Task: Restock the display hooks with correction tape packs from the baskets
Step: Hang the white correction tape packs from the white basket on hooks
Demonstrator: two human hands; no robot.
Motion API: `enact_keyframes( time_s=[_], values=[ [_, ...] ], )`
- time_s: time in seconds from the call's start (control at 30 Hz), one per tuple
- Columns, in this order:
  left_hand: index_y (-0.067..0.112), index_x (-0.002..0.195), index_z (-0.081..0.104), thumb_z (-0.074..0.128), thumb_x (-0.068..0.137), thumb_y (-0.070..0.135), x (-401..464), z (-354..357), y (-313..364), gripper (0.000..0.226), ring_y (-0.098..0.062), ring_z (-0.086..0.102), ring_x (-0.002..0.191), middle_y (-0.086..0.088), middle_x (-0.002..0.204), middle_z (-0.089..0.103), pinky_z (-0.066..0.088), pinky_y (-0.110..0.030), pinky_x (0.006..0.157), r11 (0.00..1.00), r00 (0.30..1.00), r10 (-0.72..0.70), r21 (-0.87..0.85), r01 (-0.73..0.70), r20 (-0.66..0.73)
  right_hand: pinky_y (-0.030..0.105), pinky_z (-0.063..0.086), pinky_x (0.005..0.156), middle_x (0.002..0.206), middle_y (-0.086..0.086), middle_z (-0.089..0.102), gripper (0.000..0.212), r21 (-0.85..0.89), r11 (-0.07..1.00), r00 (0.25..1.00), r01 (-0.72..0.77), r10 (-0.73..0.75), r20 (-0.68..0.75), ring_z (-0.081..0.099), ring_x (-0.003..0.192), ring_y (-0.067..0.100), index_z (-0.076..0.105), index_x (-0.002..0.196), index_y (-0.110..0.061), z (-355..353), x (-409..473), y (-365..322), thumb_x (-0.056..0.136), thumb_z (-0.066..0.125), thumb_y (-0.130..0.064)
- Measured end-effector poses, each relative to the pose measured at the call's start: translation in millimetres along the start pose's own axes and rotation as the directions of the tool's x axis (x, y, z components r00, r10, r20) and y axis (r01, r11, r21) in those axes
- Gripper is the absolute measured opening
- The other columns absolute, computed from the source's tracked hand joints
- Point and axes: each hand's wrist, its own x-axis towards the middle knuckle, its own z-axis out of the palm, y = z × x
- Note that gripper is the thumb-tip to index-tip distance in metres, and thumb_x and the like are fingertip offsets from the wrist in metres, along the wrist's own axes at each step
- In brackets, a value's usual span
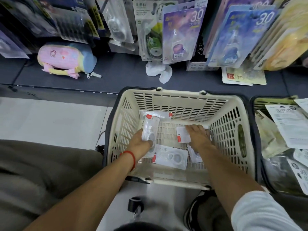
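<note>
Shop aisle, pale tile floor, dark low shelf (116,72) under hooks crowded with hanging blister packs (180,35). Cream basket (166,97) parked on the floor right against that shelf, second basket (273,101) just beside it on the right, stuffed with packets. Both hands down inside the cream one. Left hand (141,142), red string on the wrist, gripping a clear correction tape pack (150,127) by its lower end. Right hand (198,135) spread flat, fingers relaxed, resting on a white pack (182,135). Another loose pack (171,157) flat on the basket bottom between the arms. Pink plush pouch (65,59) and a crumpled tissue (158,70) sitting on the shelf.
</note>
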Motion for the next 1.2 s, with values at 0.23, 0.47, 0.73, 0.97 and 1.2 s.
enact_keyframes(
  time_s=[0.23, 0.47, 0.73, 0.97, 1.2],
  values=[
    [0.032, 0.124, 0.063, 0.062, 0.096, 0.007, -1, 6, 3, 0.038, -0.031, 0.068, 0.112, -0.002, 0.119, 0.072, 0.056, -0.055, 0.100, 0.958, 0.993, -0.111, -0.262, 0.116, 0.032, 0.039, 0.057, 0.084, 0.133, 0.003, 0.053, 0.083, 0.678, 0.733, 0.997, -0.052, 0.082, -0.012, 0.063, 0.112, 0.024, 0.046, 0.140, -0.027, -29, -21, -10, 0.074, 0.093, -0.045],
    [0.041, 0.142, 0.054, 0.085, 0.083, 0.051, -21, 30, 14, 0.067, -0.029, 0.058, 0.134, 0.005, 0.148, 0.058, 0.062, -0.060, 0.086, 0.826, 0.936, -0.046, -0.514, 0.232, 0.348, 0.041, 0.060, 0.090, 0.117, 0.006, 0.064, 0.082, 0.929, 0.369, 0.994, -0.033, -0.085, 0.070, 0.069, 0.106, 0.020, 0.046, 0.135, -0.025, -58, -59, -62, 0.077, 0.076, -0.075],
    [0.025, 0.135, 0.060, 0.071, 0.092, -0.002, -16, 25, 6, 0.052, -0.043, 0.070, 0.110, -0.014, 0.128, 0.071, 0.062, -0.060, 0.070, 0.730, 0.965, -0.117, -0.639, 0.244, 0.235, 0.042, 0.049, 0.103, 0.141, 0.017, 0.053, 0.052, 0.394, 0.875, 0.955, -0.282, 0.295, 0.029, 0.057, 0.126, 0.034, 0.047, 0.143, -0.008, -18, -45, -10, 0.105, 0.058, -0.041],
    [0.027, 0.138, 0.058, 0.072, 0.091, 0.001, -21, 12, 13, 0.055, -0.044, 0.068, 0.115, -0.015, 0.131, 0.069, 0.061, -0.066, 0.078, 0.729, 0.964, -0.091, -0.642, 0.235, 0.250, 0.044, 0.045, 0.113, 0.161, 0.024, 0.024, 0.106, 0.189, 0.941, 0.952, -0.280, 0.247, 0.182, 0.043, 0.145, 0.042, 0.008, 0.162, -0.004, 2, -36, -1, 0.092, 0.080, -0.034],
    [0.032, 0.133, 0.059, 0.071, 0.094, 0.002, -38, 1, 28, 0.051, -0.044, 0.066, 0.115, -0.012, 0.132, 0.067, 0.060, -0.068, 0.079, 0.753, 0.972, -0.026, -0.635, 0.174, 0.235, 0.039, 0.053, 0.085, 0.124, 0.008, 0.062, 0.065, 0.766, 0.607, 0.971, -0.211, 0.043, 0.233, 0.065, 0.101, 0.021, 0.038, 0.143, -0.011, -56, -74, 5, 0.089, 0.073, -0.020]
  ],
)
